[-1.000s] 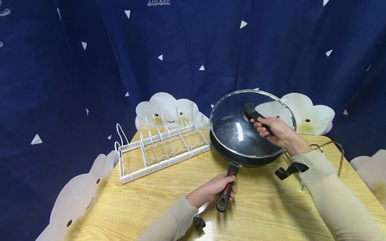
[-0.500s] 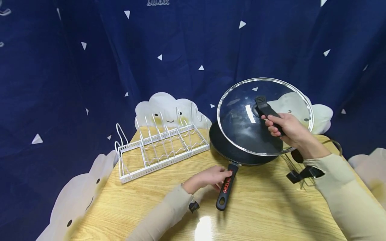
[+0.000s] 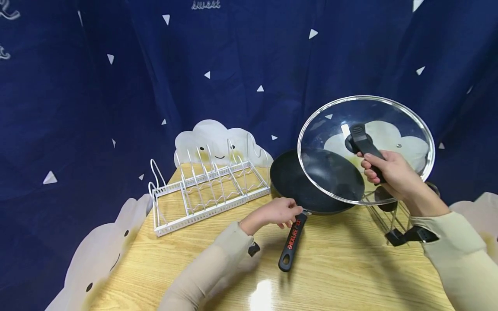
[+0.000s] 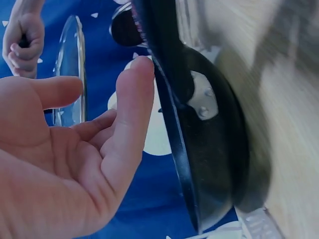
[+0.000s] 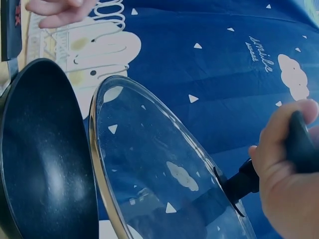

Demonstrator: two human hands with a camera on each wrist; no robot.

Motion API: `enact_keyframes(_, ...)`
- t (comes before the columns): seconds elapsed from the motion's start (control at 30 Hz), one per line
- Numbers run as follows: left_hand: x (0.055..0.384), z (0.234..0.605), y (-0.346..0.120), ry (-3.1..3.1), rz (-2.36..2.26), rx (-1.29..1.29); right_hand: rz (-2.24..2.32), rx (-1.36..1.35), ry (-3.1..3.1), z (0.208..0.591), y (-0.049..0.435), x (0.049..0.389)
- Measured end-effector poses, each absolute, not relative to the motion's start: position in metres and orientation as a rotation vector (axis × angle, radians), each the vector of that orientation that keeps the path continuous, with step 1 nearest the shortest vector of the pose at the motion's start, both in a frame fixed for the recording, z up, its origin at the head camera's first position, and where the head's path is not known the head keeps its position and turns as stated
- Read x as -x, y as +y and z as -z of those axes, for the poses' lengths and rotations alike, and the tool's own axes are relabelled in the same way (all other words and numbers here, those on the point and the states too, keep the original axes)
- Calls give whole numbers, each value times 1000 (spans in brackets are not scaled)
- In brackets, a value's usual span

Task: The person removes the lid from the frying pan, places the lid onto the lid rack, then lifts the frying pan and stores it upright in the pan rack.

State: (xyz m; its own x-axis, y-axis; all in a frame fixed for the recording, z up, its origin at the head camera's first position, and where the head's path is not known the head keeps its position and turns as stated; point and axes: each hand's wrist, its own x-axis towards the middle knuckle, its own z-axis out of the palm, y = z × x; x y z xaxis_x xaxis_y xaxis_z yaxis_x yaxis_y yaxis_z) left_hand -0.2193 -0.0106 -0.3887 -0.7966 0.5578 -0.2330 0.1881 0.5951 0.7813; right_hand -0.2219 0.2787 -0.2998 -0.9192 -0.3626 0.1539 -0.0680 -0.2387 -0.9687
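A black frying pan (image 3: 287, 181) stands on the wooden table, its handle (image 3: 292, 242) pointing toward me. My right hand (image 3: 394, 172) grips the black handle (image 3: 367, 149) of a large glass lid (image 3: 330, 138). Tilted and raised, the lid overlaps the pan's right side in the head view; the right wrist view shows its rim (image 5: 95, 144) beside the pan (image 5: 50, 159). My left hand (image 3: 275, 212) is by the top of the pan handle, fingers loosely bent. In the left wrist view, that hand (image 4: 94, 149) holds nothing, its fingertips near the pan handle (image 4: 162, 45).
An expandable white wire rack (image 3: 215, 208) with upright dividers stands left of the pan. Right of the pan, partly hidden by the lid and right arm, is a metal wire rack (image 3: 383, 224). A navy curtain (image 3: 233, 52) hangs behind the table (image 3: 175, 268).
My right hand has lifted the lid off the pan and carried it up and right. My left hand has let go of the pan handle and moved up toward the pan.
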Motion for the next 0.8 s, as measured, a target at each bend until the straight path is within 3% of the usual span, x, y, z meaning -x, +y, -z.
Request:
enact_keyframes(0.33,228,374,17,2541,-898,-766,2332,490,1814,307,296,210)
enact_keyframes(0.8,231,365,62,2588,-905,-730,2347,423,1988,315,310,196)
